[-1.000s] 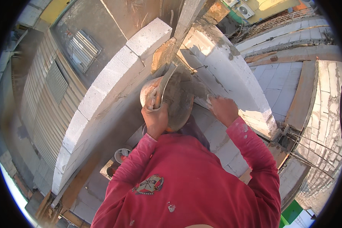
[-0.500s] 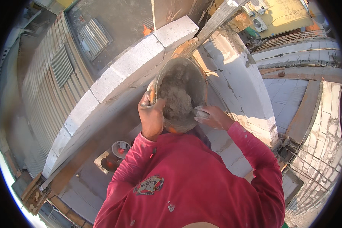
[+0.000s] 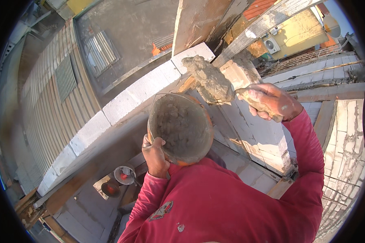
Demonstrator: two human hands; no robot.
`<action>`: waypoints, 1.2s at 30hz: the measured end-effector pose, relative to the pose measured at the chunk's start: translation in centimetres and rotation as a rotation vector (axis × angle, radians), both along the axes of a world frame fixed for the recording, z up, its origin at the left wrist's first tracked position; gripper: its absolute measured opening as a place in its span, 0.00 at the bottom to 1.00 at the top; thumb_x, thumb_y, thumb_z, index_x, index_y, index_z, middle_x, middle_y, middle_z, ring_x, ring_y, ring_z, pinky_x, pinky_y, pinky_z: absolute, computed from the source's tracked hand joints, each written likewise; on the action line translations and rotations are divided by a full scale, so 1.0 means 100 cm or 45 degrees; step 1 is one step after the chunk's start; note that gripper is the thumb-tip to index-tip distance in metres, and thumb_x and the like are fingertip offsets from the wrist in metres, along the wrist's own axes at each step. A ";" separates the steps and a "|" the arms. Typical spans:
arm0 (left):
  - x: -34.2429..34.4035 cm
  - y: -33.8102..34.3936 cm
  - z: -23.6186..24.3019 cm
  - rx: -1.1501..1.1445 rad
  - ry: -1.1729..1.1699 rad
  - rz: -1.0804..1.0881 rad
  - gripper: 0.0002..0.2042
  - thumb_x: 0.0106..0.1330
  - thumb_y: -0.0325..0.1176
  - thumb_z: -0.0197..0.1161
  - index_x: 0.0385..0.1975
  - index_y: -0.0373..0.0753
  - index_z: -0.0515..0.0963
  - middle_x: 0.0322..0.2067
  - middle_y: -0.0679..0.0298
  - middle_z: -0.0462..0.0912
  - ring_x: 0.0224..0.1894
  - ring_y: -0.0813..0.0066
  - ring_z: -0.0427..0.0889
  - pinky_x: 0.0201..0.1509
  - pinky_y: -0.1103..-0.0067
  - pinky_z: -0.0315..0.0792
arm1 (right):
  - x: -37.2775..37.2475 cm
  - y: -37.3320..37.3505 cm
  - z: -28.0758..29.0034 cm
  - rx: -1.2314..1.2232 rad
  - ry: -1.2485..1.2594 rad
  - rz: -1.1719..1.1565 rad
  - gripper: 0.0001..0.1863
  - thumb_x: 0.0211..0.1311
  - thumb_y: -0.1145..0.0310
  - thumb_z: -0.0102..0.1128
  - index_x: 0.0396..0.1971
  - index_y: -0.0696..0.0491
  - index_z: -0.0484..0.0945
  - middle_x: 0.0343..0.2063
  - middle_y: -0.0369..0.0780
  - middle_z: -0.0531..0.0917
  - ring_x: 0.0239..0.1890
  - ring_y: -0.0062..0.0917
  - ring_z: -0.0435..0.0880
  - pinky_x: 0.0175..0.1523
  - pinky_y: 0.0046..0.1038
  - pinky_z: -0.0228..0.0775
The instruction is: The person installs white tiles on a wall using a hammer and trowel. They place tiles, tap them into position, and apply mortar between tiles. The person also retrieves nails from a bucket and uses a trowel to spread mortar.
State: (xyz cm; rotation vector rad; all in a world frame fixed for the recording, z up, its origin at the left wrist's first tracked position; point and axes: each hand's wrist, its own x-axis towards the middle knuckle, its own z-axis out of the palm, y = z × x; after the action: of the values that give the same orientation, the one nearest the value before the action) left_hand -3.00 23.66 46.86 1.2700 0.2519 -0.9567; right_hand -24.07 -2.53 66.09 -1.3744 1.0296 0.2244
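Observation:
My left hand [image 3: 155, 157] is closed on the left rim of an orange-sided bucket [image 3: 207, 135], held tilted in front of my chest. Grey wet mortar [image 3: 176, 125] lies inside it. In my right hand [image 3: 273, 101] is the mortar-caked handle of a trowel [image 3: 255, 103], raised beyond and to the right of the bucket. A long heap of mortar [image 3: 211, 79] covers the trowel's blade, hiding most of it. The heap's far end is near the end of a white block wall [image 3: 138, 87]; I cannot tell whether they touch.
A wooden beam [image 3: 263, 26] slants across the far right, beside an upright board [image 3: 194, 24]. Another pale block wall [image 3: 263, 141] stands to the right. Lower left, below me, are a white bucket [image 3: 125, 175] and a dark round container [image 3: 110, 189]. Corrugated roofing [image 3: 54, 101] lies beyond the left wall.
My right hand has come up out of the bucket, moving right and away from me with the mortar-loaded trowel. The bucket in my left hand has dropped closer to my chest.

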 end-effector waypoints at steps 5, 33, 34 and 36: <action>-0.005 0.003 -0.017 0.013 -0.063 -0.042 0.09 0.56 0.17 0.55 0.34 0.37 0.74 0.29 0.72 0.74 0.31 0.85 0.70 0.37 0.84 0.67 | 0.018 -0.034 0.010 -0.456 0.069 -0.005 0.22 0.77 0.53 0.49 0.50 0.57 0.78 0.25 0.36 0.77 0.20 0.16 0.72 0.24 0.21 0.66; -0.013 -0.042 0.026 -0.239 -0.283 -0.539 0.13 0.56 0.15 0.55 0.41 0.30 0.79 0.31 0.72 0.79 0.32 0.88 0.70 0.39 0.85 0.68 | -0.050 0.119 -0.210 -0.611 0.003 0.552 0.25 0.62 0.54 0.68 0.55 0.52 0.79 0.39 0.51 0.86 0.41 0.47 0.85 0.50 0.42 0.77; -0.011 -0.041 0.026 -0.219 -0.240 -0.481 0.13 0.56 0.15 0.55 0.41 0.31 0.78 0.31 0.71 0.79 0.31 0.87 0.71 0.38 0.85 0.68 | -0.045 0.117 -0.197 -0.553 0.002 0.513 0.26 0.63 0.53 0.67 0.55 0.53 0.79 0.39 0.51 0.86 0.41 0.47 0.85 0.49 0.41 0.77; -0.004 -0.038 0.023 -0.191 -0.150 -0.366 0.13 0.56 0.15 0.54 0.40 0.32 0.77 0.33 0.70 0.79 0.30 0.86 0.72 0.36 0.86 0.68 | -0.041 0.113 -0.177 -0.524 0.015 0.462 0.26 0.63 0.52 0.67 0.55 0.53 0.79 0.38 0.50 0.86 0.40 0.46 0.86 0.48 0.39 0.77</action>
State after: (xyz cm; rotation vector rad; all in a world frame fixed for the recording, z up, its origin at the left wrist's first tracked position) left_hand -3.42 19.83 49.20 1.2385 -0.0965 -1.1184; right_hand -28.16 8.79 48.38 -1.9367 0.8570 0.2989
